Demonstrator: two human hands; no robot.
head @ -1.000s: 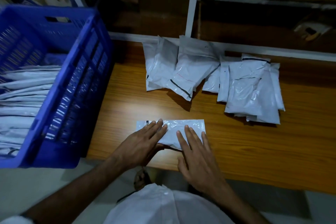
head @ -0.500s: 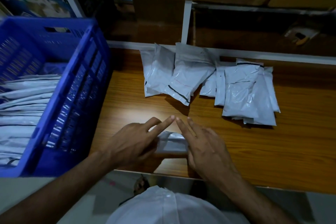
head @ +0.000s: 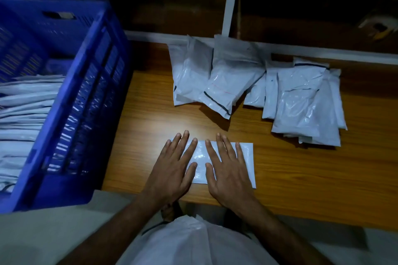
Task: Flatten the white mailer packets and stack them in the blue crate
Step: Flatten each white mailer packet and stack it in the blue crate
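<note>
Half a second before, my fingers had been tented together over a humped, folded packet; at this moment both hands lay spread flat on it. My left hand (head: pixel 172 170) covered the left end of the packet (head: pixel 244 162), fingers straight and splayed, palm down. My right hand (head: pixel 228 173) did the same just beside it, thumbs near each other over the glossy middle. Neither hand gripped anything; both were open and pressing. The packet had gone from a bunched lump to a smooth rectangle, its right end and both right corners lying flush on the table (head: pixel 301 178), close to the near edge.

I judged the flattening step nearly finished for this one. No bulge showed between my hands, though what lay under the palms I could not see. The next move, as I read it, was to pick the packet up by an edge and carry it left to the crate (head: pixel 86 97), which stood touching the table's left side and already held a deep stack (head: pixel 23 118) of flattened packets.

Plenty of work remained: a loose pile (head: pixel 258 88) of puffy, overlapping packets sat at the back of the table, against the white rail (head: pixel 323 52), well apart from my hands. The film looked slick, so I expected the packet might slide or spring back when lifted.
</note>
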